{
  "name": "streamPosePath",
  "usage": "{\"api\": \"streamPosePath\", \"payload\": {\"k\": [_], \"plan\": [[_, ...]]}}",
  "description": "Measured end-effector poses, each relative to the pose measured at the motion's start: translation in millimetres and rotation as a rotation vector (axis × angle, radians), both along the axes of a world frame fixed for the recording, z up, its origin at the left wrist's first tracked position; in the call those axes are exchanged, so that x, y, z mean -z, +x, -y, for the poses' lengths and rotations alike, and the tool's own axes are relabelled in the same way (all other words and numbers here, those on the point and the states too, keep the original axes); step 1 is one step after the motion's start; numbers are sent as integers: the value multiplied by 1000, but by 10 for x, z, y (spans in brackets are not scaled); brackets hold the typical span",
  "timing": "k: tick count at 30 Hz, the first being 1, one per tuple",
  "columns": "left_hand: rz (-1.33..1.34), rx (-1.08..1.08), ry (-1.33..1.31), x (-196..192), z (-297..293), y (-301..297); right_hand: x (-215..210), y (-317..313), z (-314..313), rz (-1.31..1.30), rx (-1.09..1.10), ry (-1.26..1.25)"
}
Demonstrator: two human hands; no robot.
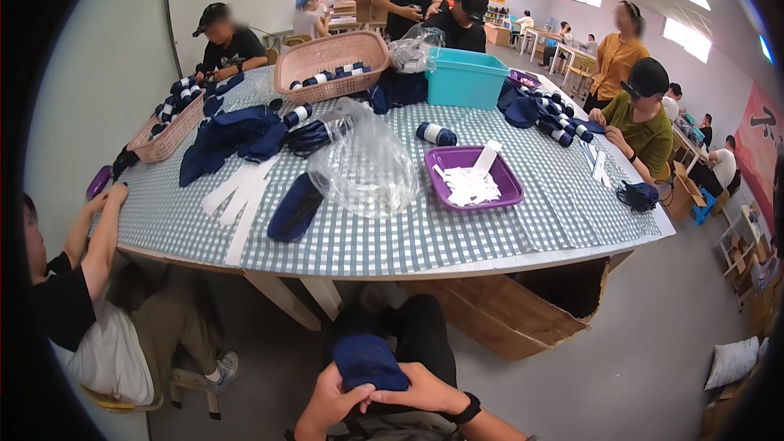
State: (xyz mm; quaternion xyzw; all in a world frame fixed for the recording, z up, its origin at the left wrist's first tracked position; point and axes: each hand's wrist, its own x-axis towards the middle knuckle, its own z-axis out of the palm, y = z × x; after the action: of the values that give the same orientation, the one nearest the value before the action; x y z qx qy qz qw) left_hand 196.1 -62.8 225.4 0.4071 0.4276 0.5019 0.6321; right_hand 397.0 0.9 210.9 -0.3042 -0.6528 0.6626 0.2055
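Observation:
Low in front of me, over my lap, I hold a folded piece of navy blue fabric (367,361). My left hand (333,396) grips its left and near side, the thumb pressed onto the near edge. From the right, my right hand (425,392) closes on the same piece, its thumb meeting the left thumb at the near edge. The fingers beneath the fabric are hidden. Beyond my hands, on the checked tablecloth (351,249), lie a navy fabric bundle (296,208), long white paper strips (245,204) and a navy roll with a white band (436,134).
A purple tray (513,194) holds white paper pieces, beside a clear plastic bag (367,171). Farther back stand a turquoise bin (465,77) and a pink basket (298,53) of banded rolls. Co-workers sit around the table; a cardboard box (498,314) is beneath it.

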Motion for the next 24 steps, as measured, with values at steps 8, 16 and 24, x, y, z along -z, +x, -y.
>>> {"api": "streamPosePath", "payload": {"k": [8,16,24], "plan": [[137,5,-24,155,-408,68,21,-27,-4,-86,439,127],[226,16,-168,320,-585,-36,-31,-176,-141,-47,512,167],[252,-101,-101,454,-658,-188,86,-393,-250,-19,514,150]]}}
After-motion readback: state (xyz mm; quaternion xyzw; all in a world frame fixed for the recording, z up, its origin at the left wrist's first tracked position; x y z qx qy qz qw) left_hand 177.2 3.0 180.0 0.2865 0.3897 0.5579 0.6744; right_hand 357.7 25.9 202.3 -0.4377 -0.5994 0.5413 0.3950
